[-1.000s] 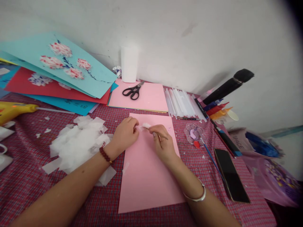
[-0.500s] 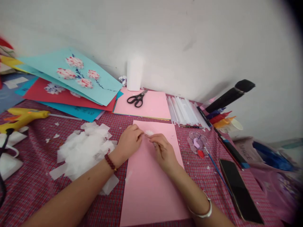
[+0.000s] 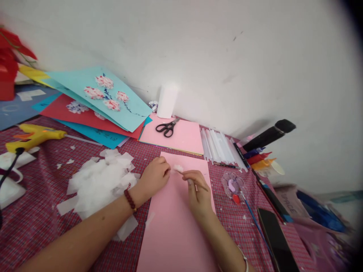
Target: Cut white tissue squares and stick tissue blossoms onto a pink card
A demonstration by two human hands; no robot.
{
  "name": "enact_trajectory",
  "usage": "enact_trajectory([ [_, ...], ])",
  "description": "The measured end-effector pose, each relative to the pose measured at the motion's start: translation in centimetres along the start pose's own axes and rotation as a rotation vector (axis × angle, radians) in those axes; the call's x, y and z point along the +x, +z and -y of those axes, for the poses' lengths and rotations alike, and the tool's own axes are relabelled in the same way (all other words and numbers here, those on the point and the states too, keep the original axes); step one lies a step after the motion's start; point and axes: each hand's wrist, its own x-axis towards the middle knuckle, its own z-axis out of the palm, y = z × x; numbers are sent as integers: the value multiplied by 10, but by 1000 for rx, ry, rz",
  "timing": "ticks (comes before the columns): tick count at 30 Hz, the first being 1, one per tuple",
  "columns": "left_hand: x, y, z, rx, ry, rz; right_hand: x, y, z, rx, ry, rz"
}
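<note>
A pink sheet of paper [image 3: 172,234] lies lengthwise in front of me. A small white tuft [image 3: 178,167] rests on it near the far end. My right hand [image 3: 198,189] is closed around a thin wooden stick [image 3: 179,172], its tip just below the tuft. On the tuft's left, my left hand [image 3: 155,173] has its fingers curled together over the sheet's edge; whatever they may pinch is hidden. Beside my left forearm sits a heap of white tissue squares [image 3: 100,183].
Black scissors [image 3: 167,128] lie on stacked paper. Cards with paper flowers [image 3: 104,94] and a yellow glue gun [image 3: 35,136] are left. Glue sticks [image 3: 222,147], a paint palette [image 3: 234,186], a blue brush [image 3: 255,221] and a phone [image 3: 278,240] are right.
My right hand has drawn slightly away from my left, and more of the stick shows. The left hand stays closed beside the tuft. The whole view has shifted a little.
</note>
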Motion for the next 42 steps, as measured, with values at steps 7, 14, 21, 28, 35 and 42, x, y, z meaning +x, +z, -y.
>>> enact_trajectory([
  [7,1,-1,-1,17,-14,19,2,6,-4,116,58,53],
  [14,4,4,7,-5,-34,-3,3,7,-5,80,59,96],
  [21,2,3,7,-6,-3,30,3,4,0,-23,46,88],
  [28,2,1,4,-25,8,34,2,2,3,-30,63,51],
  [35,1,-3,-4,24,-3,1,-2,-2,3,240,210,-147],
  [42,2,0,-8,222,113,79,-6,-5,-3,292,254,-186],
])
